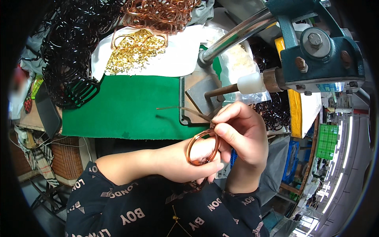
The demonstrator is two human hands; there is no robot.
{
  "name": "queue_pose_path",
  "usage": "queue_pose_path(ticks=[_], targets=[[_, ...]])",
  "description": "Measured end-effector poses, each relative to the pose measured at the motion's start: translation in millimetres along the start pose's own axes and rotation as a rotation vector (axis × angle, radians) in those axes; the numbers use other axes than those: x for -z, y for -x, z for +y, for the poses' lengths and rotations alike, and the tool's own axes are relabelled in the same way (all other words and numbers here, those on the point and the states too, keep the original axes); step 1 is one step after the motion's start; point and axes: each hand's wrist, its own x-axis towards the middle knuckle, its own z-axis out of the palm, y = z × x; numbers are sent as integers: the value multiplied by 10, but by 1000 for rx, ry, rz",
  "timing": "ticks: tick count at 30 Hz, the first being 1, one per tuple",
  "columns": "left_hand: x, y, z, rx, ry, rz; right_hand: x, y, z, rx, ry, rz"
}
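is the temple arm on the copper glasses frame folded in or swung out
Swung out: the thin temple arm juts left from the copper glasses frame, over the green mat.

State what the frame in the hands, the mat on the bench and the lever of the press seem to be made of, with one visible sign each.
Frame: probably translucent amber plastic, glossy; light passes through its rim. It sits between the left hand and right hand.
Mat: likely felt or cloth, matt green, no shine.
Lever: bare metal, polished grey with bright streaks.
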Motion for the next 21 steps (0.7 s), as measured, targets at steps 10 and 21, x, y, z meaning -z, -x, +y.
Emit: queue_pose_path(ticks=[10,21], targets=[[34,14,65,18,-58,-148,131,-51,-110,95,209,-77],[33,64,79,-107,93,-7,11,-307,295,123,-347,-151]])
